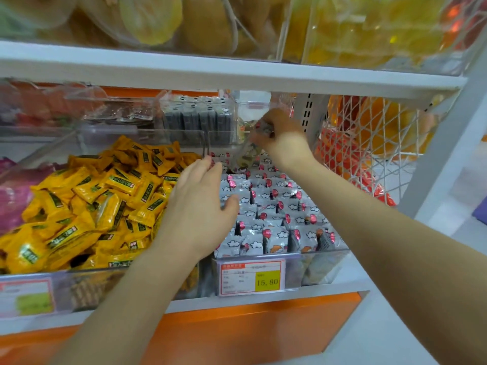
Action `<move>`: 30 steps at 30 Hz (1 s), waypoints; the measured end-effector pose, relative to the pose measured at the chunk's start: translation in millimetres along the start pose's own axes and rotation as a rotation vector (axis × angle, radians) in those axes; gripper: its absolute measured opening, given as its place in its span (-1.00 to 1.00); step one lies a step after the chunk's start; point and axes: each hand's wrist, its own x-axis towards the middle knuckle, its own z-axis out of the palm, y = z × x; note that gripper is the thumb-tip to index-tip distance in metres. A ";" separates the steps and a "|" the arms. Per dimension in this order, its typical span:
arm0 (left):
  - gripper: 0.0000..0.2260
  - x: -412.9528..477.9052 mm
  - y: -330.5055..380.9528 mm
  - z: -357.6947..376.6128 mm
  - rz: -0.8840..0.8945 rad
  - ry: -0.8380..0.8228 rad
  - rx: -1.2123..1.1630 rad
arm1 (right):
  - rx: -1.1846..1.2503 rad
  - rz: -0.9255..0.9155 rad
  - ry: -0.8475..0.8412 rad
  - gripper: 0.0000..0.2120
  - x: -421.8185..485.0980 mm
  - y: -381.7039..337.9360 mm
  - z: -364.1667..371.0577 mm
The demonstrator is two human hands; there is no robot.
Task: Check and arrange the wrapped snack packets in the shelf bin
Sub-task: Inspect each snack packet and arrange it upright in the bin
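A clear shelf bin [326,255] holds several rows of white snack packets [274,204] printed with clouds and pink dots, standing upright. My left hand [200,204] hovers over the bin's left side with fingers extended and relaxed, touching the packets near the divider. My right hand [282,135] is raised at the back of the bin, fingers curled round a small wrapped packet [263,127], with a clear wrapper [243,154] hanging below it.
A neighbouring bin on the left is heaped with yellow packets [100,204]. A price tag [251,277] reading 15.80 sits on the bin front. A white shelf board [237,72] runs just above my right hand. A white net bag [369,143] of orange goods hangs at right.
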 end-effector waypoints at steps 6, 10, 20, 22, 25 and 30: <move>-0.46 -0.7 1.2 1.0 -0.012 0.012 -0.041 | -0.270 -0.056 -0.340 -0.72 16.2 -10.9 23.2; -0.45 -0.1 1.3 0.9 -0.017 0.008 -0.043 | -0.515 -0.124 -0.531 -0.73 12.2 -1.5 31.9; -0.46 -0.3 1.6 3.0 -0.023 0.006 -0.084 | -0.246 -0.050 -0.349 -0.77 41.2 10.8 33.2; -0.46 -0.5 1.5 3.4 -0.022 0.009 -0.090 | -0.406 -0.118 -0.363 -0.83 43.5 13.2 41.6; -0.47 -0.7 1.0 3.6 -0.021 0.012 -0.094 | -0.629 -0.182 -0.336 -0.82 40.6 14.3 53.5; -0.47 -1.1 0.0 3.9 -0.021 0.019 -0.094 | -0.438 -0.147 -0.272 -0.89 41.2 10.2 49.1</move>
